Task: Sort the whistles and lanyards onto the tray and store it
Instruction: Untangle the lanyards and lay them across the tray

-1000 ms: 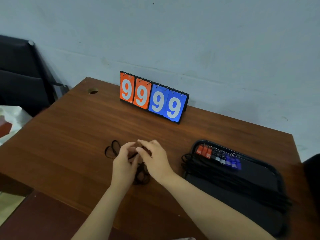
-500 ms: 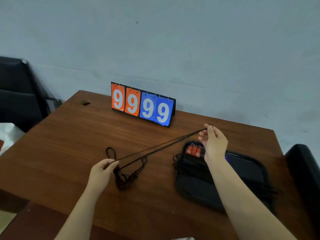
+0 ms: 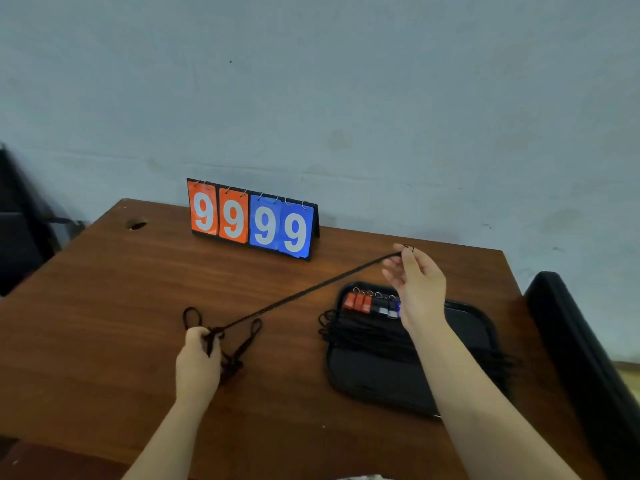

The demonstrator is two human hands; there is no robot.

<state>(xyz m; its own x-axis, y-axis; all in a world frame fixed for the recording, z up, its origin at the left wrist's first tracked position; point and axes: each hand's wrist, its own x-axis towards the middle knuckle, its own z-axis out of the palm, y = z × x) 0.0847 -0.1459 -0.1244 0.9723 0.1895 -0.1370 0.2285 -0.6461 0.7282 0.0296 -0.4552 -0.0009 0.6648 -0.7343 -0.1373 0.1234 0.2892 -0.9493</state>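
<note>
A black lanyard (image 3: 304, 292) is stretched taut across the brown table. My left hand (image 3: 198, 362) grips its near end, beside a small tangle of loose black lanyards (image 3: 239, 351). My right hand (image 3: 417, 282) pinches the far end by its metal ring, raised above the back of the black tray (image 3: 377, 382). On the tray lie a bundle of straightened black lanyards (image 3: 363, 336) and a row of whistles (image 3: 372, 303), red, black and blue, along the back edge; my right wrist hides part of the row.
A flip scoreboard (image 3: 251, 220) showing 9 9 9 9 stands at the table's back edge by the wall. A cable hole (image 3: 136, 224) is in the back left corner. A black chair (image 3: 585, 362) stands at the right, another dark one (image 3: 17, 223) at the left.
Both hands were together over the tangle a second ago. My right hand has pulled one lanyard out to the right and up until it is taut; my left hand holds the other end.
</note>
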